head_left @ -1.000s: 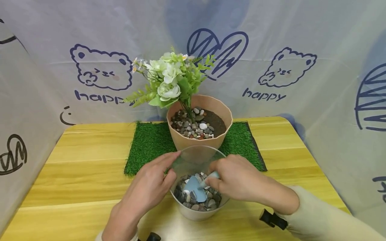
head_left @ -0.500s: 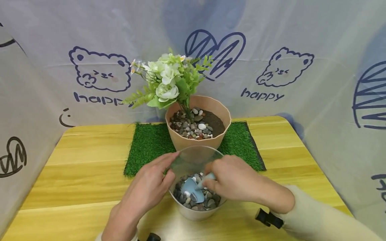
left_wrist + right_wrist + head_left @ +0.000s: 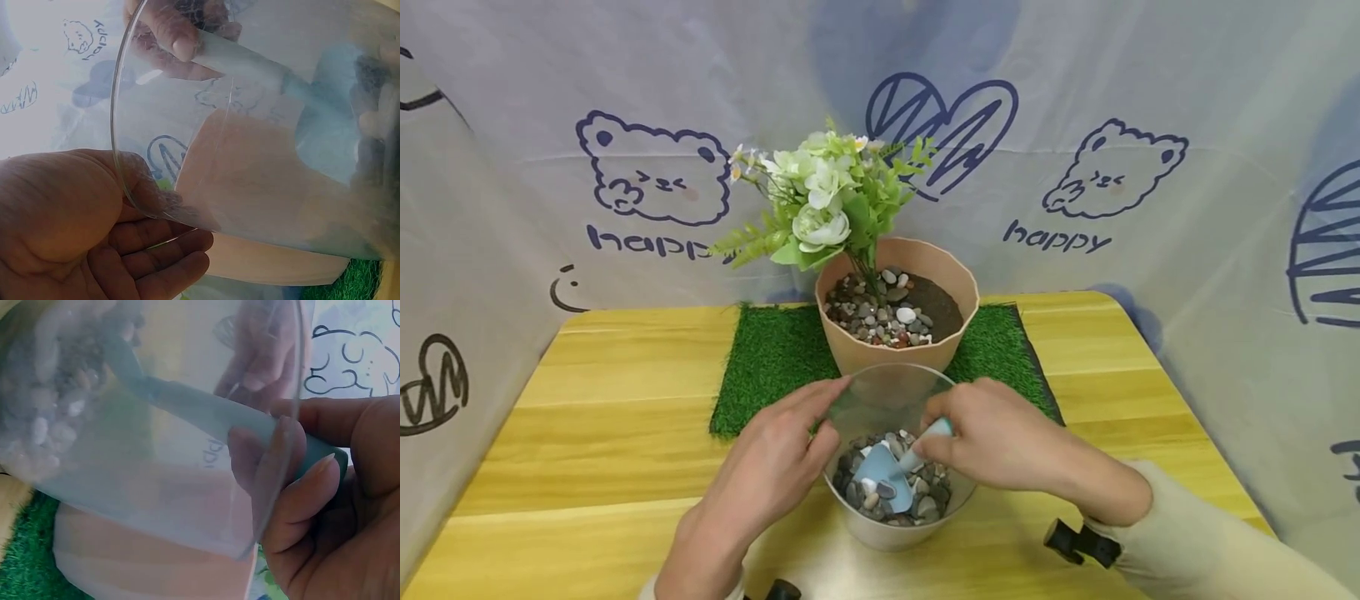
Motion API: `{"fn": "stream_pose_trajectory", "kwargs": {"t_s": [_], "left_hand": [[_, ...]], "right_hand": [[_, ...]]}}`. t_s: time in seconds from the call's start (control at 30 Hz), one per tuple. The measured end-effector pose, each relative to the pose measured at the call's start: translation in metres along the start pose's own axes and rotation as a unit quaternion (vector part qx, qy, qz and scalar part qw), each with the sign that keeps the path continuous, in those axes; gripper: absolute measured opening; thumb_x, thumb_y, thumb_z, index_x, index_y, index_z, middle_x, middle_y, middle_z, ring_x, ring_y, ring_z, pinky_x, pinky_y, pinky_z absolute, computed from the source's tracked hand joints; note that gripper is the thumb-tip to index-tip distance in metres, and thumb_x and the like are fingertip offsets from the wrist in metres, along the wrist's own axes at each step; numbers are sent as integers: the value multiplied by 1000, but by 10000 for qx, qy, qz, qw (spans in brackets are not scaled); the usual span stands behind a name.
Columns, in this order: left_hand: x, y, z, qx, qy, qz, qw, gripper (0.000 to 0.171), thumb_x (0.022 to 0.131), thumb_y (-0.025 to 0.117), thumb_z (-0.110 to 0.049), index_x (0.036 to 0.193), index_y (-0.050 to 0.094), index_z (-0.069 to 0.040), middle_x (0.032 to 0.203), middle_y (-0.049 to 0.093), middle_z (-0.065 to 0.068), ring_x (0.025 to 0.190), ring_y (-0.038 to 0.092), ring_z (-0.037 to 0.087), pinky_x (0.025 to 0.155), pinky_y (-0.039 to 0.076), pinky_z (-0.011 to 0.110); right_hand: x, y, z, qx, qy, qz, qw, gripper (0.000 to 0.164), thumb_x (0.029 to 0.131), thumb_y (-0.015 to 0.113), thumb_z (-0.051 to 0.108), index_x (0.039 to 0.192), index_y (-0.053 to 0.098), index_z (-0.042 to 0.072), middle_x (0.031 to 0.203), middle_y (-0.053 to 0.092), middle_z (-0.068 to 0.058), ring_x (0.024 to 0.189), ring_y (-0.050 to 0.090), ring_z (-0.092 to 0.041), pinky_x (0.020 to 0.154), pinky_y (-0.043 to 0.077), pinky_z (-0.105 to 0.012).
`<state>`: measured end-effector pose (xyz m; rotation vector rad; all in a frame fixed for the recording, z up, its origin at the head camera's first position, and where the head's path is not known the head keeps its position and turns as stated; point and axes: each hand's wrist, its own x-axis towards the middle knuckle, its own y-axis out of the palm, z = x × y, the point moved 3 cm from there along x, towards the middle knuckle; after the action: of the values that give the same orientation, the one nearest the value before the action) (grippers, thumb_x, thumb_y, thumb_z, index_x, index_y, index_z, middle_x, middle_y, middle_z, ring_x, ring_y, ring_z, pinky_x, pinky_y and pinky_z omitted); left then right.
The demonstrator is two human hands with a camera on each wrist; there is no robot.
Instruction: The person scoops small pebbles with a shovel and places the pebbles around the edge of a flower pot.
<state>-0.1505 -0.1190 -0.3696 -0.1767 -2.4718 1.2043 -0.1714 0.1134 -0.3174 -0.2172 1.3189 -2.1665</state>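
A clear plastic bucket [image 3: 887,533] stands at the table's front, partly filled with grey and white pebbles [image 3: 928,507]. My left hand [image 3: 775,454] grips its left rim; in the left wrist view, the fingers [image 3: 169,272] lie on the outer wall. In my right hand [image 3: 1007,437] is the handle of a small blue hand trowel [image 3: 874,467], which slants down inside the bucket. The trowel's blade lies among the pebbles, with a few of them on it. Through the clear wall, the right wrist view shows fingers curled round the trowel's pale handle [image 3: 212,415].
Just behind the bucket, a peach flowerpot [image 3: 880,360] sits on a green turf mat [image 3: 767,367]. It contains dark soil [image 3: 936,304], pebbles and artificial white flowers [image 3: 820,192] leaning left. A printed cloth [image 3: 880,50] hangs behind the wooden table [image 3: 587,417].
My right hand has shifted slightly and tilted the trowel, so more of its handle end shows. Pebbles have moved onto the blade. The left hand keeps its hold on the rim.
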Motion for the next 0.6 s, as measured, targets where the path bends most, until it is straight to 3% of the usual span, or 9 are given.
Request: {"fn": "stream_pose_trajectory", "kwargs": {"t_s": [0.1, 0.33, 0.6], "left_hand": [[0, -1, 0, -4, -27, 9, 10000, 52, 101, 59, -15, 153, 56, -15, 153, 61, 2, 124, 68, 24, 100, 58, 44], [0, -1, -1, 27, 10, -1, 10000, 53, 101, 59, -13, 153, 56, -14, 152, 61, 3, 107, 68, 18, 86, 59, 37], [0, -1, 0, -5, -78, 61, 10000, 54, 101, 58, -15, 154, 55, -16, 153, 60, 2, 120, 68, 23, 95, 59, 42]], "right_hand": [[-2, 0, -2, 122, 57, -1, 9999, 11, 96, 75, 31, 94, 81, 22, 60, 59, 13, 50, 45, -7, 52, 41, -27], [-6, -6, -8, 398, 19, -154, 9991, 10, 95, 75, 31, 88, 80, 25, 55, 49, 11, 49, 39, -7, 49, 35, -26], [-10, -8, -10, 699, 8, -185, 9974, 13, 96, 74, 32, 88, 79, 24, 54, 46, 11, 48, 38, -6, 47, 33, -24]]}}
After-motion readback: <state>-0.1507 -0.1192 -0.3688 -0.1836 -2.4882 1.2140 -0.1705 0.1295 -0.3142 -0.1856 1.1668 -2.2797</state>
